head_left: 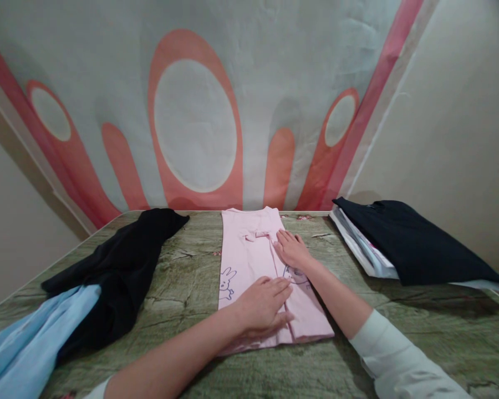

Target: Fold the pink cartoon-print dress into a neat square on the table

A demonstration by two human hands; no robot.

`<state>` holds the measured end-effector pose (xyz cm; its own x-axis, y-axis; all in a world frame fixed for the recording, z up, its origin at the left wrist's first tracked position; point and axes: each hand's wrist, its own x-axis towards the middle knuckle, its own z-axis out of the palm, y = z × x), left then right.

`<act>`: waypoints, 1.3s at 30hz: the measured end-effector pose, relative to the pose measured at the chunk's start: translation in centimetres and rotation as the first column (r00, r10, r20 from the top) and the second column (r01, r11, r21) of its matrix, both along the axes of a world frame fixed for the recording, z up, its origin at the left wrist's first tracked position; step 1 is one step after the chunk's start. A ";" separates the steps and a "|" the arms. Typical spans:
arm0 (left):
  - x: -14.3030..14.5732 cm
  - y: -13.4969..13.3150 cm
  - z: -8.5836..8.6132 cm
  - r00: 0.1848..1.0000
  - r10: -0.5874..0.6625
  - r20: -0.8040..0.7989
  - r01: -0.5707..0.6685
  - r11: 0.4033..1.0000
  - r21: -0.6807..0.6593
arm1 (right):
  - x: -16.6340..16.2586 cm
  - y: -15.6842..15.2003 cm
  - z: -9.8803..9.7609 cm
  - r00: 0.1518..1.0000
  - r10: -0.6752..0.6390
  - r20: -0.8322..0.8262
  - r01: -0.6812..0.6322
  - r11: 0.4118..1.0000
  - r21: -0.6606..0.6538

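A pink garment (249,260) with a small rabbit print lies folded into a long strip on the green marbled table (183,288). My left hand (261,307) rests flat on its near part, fingers stretched out to the right. Farther up the strip, my right hand (291,249) lies flat on the right edge with its fingers together and pointing away from me. Neither hand holds anything.
A black garment (120,266) lies crumpled at the left, with a light blue one (33,338) at the near left corner. At the right, a folded black garment (411,241) tops a stack of white ones (366,252). A patterned wall stands behind.
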<state>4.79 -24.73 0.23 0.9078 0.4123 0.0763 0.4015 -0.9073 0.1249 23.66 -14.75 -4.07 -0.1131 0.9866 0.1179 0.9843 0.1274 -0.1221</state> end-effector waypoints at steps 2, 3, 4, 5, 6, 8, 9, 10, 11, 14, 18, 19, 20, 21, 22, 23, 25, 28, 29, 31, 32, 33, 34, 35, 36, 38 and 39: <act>-0.1 0.1 0.3 1.000 -0.020 0.008 0.020 1.000 -0.009 | 1.0 0.2 0.1 0.997 -0.082 0.007 0.082 0.997 -0.007; -0.1 0.3 0.4 0.999 -0.031 0.010 0.032 0.999 -0.017 | 1.4 0.2 0.3 0.993 -0.120 0.014 0.120 0.993 -0.004; -0.2 0.5 0.4 0.999 -0.036 0.016 0.036 0.999 -0.022 | 1.8 0.1 0.5 0.989 -0.145 0.023 0.144 0.989 0.008; -0.3 0.7 0.4 0.999 -0.029 0.023 0.030 0.999 -0.022 | 2.0 -0.3 0.7 0.988 -0.154 0.029 0.153 0.988 0.027; -0.5 1.0 0.4 0.999 -0.012 0.031 0.013 1.000 -0.017 | 2.0 -0.9 0.9 0.989 -0.147 0.033 0.145 0.988 0.044; -0.8 1.4 0.1 0.998 0.034 0.043 -0.034 0.999 -0.006 | 1.6 -2.8 1.1 0.997 -0.079 0.026 0.078 0.996 0.054; -0.9 1.6 -0.1 0.998 0.050 0.045 -0.050 0.999 -0.004 | 1.3 -4.2 1.1 1.000 -0.025 0.017 0.025 0.999 0.042; -1.0 1.7 -0.2 0.997 0.058 0.044 -0.058 0.998 -0.005 | 1.1 -5.6 1.0 0.999 0.032 0.003 -0.032 0.999 0.027; -1.0 1.8 -0.3 0.997 0.061 0.044 -0.061 0.998 -0.008 | 0.9 -7.0 0.9 0.995 0.097 -0.008 -0.097 0.995 0.013; -1.0 1.5 -0.4 0.997 0.062 0.046 -0.062 0.998 -0.012 | 1.9 -10.5 0.6 0.985 0.173 -0.011 -0.173 0.985 -0.015; -0.9 1.1 0.0 0.997 0.057 0.042 -0.056 0.998 -0.023 | 4.5 -12.5 0.4 0.999 0.043 0.011 -0.042 0.998 -0.035; -0.9 1.0 0.0 0.997 0.057 0.043 -0.056 0.998 -0.025 | 4.9 -12.8 0.5 1.000 0.023 0.012 -0.022 0.999 -0.024; -0.9 1.0 0.1 0.997 0.057 0.045 -0.056 0.998 -0.025 | 4.9 -13.1 0.6 1.000 0.021 0.008 -0.021 1.000 -0.009; -0.9 1.0 0.1 0.997 0.056 0.049 -0.055 0.998 -0.024 | 4.7 -13.4 0.8 0.999 0.040 -0.001 -0.040 0.999 0.004; -0.9 1.0 0.1 0.997 0.053 0.055 -0.052 0.998 -0.022 | 4.3 -13.7 1.0 0.997 0.080 -0.013 -0.079 0.997 0.010; -0.9 1.0 0.1 0.997 0.048 0.064 -0.047 0.999 -0.019 | 3.8 -14.2 1.2 0.991 0.133 -0.030 -0.133 0.991 0.006; -0.9 1.0 0.2 0.996 0.033 0.084 -0.032 0.999 -0.013 | 2.7 -15.2 1.6 0.969 0.240 -0.065 -0.242 0.970 -0.027; -0.9 0.9 0.4 0.994 0.018 0.109 -0.017 1.000 -0.010 | 2.3 -16.7 1.8 0.951 0.295 -0.092 -0.303 0.950 -0.081; -0.9 0.8 0.4 0.994 0.017 0.111 -0.016 1.000 -0.011 | 2.5 -17.1 1.8 0.953 0.288 -0.094 -0.296 0.951 -0.090; -0.9 0.8 0.5 0.994 0.019 0.108 -0.018 1.000 -0.015 | 3.4 -17.9 1.6 0.960 0.264 -0.099 -0.273 0.957 -0.096; -1.0 0.8 0.5 0.994 0.020 0.105 -0.018 1.000 -0.017 | 4.0 -18.3 1.5 0.962 0.251 -0.105 -0.261 0.960 -0.098; -1.0 0.8 0.5 0.994 0.020 0.104 -0.018 1.000 -0.019 | 4.6 -18.5 1.4 0.964 0.240 -0.113 -0.251 0.962 -0.103; -1.0 0.8 0.4 0.994 0.021 0.103 -0.019 1.000 -0.020 | 5.1 -18.7 1.3 0.965 0.232 -0.124 -0.246 0.963 -0.112; -1.0 0.8 0.4 0.994 0.022 0.104 -0.020 1.000 -0.022 | 5.5 -18.8 1.2 0.965 0.225 -0.138 -0.242 0.963 -0.121; -1.0 0.8 0.4 0.994 0.022 0.106 -0.019 1.000 -0.025 | 5.9 -18.8 1.2 0.964 0.213 -0.156 -0.234 0.964 -0.124; -1.0 0.7 0.5 0.994 0.006 0.105 -0.002 0.999 -0.034 | 6.4 -18.5 1.2 0.962 0.187 -0.199 -0.209 0.973 -0.098; -0.9 0.5 0.6 0.995 -0.016 0.102 0.021 0.999 -0.041 | 6.4 -18.4 1.3 0.959 0.178 -0.222 -0.199 0.977 -0.075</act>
